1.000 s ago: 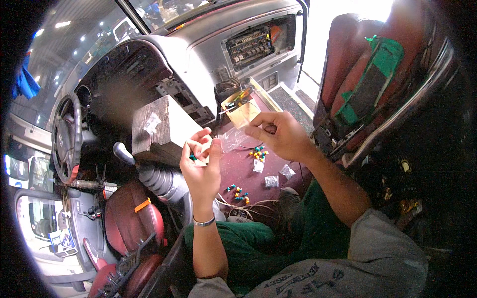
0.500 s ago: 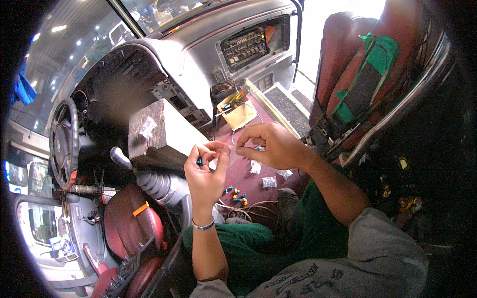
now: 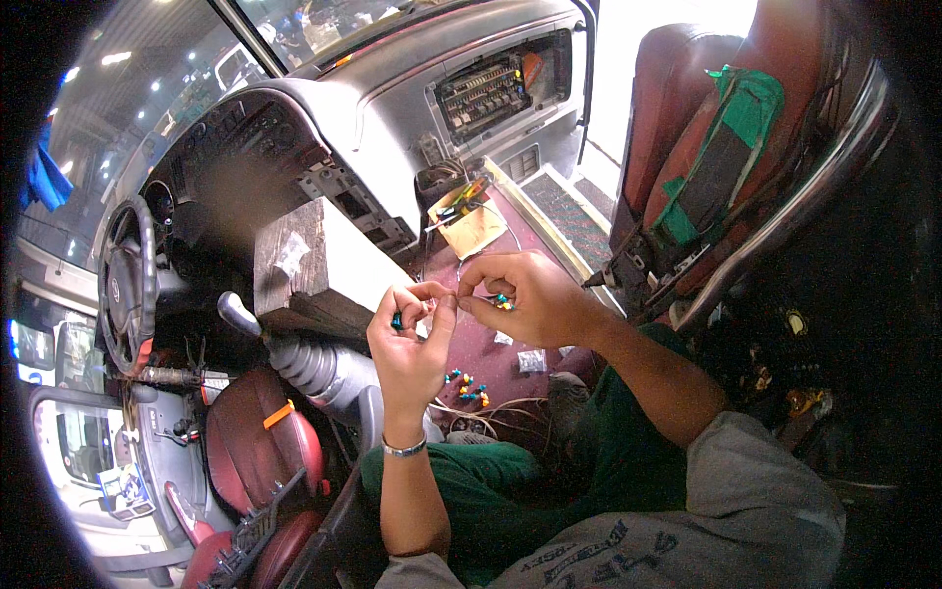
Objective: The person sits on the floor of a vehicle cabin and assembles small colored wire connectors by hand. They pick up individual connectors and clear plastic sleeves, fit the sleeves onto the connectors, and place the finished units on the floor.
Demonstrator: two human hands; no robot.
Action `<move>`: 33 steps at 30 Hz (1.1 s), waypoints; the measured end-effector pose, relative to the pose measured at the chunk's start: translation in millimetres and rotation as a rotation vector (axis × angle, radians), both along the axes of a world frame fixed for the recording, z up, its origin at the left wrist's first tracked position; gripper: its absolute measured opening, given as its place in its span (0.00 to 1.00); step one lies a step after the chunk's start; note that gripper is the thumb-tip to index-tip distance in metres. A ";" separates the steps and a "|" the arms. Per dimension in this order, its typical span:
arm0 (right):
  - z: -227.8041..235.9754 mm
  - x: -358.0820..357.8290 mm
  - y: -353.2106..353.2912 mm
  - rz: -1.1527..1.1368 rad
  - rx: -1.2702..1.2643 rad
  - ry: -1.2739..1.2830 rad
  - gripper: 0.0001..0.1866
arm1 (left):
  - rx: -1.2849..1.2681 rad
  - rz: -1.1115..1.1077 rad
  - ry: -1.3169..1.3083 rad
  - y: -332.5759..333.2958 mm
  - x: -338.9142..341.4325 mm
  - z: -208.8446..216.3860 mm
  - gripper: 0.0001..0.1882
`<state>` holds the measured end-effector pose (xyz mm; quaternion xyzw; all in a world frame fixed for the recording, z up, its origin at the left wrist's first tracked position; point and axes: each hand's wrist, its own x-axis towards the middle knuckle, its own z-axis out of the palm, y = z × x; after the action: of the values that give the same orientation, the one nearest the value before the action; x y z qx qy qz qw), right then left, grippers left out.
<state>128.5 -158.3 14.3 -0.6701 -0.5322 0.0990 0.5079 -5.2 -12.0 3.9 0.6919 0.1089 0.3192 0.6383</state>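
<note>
My left hand [image 3: 410, 334] and my right hand [image 3: 535, 294] meet fingertip to fingertip above the floor, both in a pinch. What lies between the fingertips is too small to make out. A small teal piece [image 3: 396, 321] shows in the curled fingers of my left hand. Small yellow and teal pieces [image 3: 503, 302] sit in the curled fingers of my right hand. Below, on the dark red floor, lie several similar teal and yellow pieces [image 3: 473, 391] and a small clear packet [image 3: 531, 360].
A wooden block [image 3: 304, 265] with another clear packet [image 3: 291, 253] on it stands left of my hands, by the gear lever [image 3: 235, 312]. Beyond are a yellow envelope [image 3: 474, 234] with tools and an opened fuse panel [image 3: 491, 93]. Cables [image 3: 510, 417] run near my feet.
My right hand has turned slightly and come closer to my left fingertips. The yellow and teal pieces in its fingers now show more plainly. My left hand has hardly moved.
</note>
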 end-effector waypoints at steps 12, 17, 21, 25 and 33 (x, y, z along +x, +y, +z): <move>7.7 1.2 -3.6 -0.047 -0.082 0.191 0.09 | 0.116 0.110 -0.076 2.8 5.2 -4.2 0.23; -6.2 3.7 -1.9 -0.054 -0.013 0.164 0.09 | 0.021 0.130 -0.014 0.4 3.7 -2.6 0.23; -2.8 6.9 -2.8 -0.061 -0.003 0.100 0.09 | 0.005 0.116 -0.098 1.3 7.1 -5.0 0.22; 7.3 3.8 -7.4 -0.039 -0.077 0.117 0.07 | -0.043 0.095 -0.109 4.1 4.7 -3.5 0.21; 2.8 4.3 -2.7 -0.001 0.023 0.237 0.04 | -0.088 0.016 -0.185 5.0 4.8 -8.7 0.22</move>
<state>132.9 -160.9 17.1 -0.6481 -0.4691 0.1713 0.5749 -0.4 -7.0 -4.8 0.6300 0.0690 0.3817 0.6727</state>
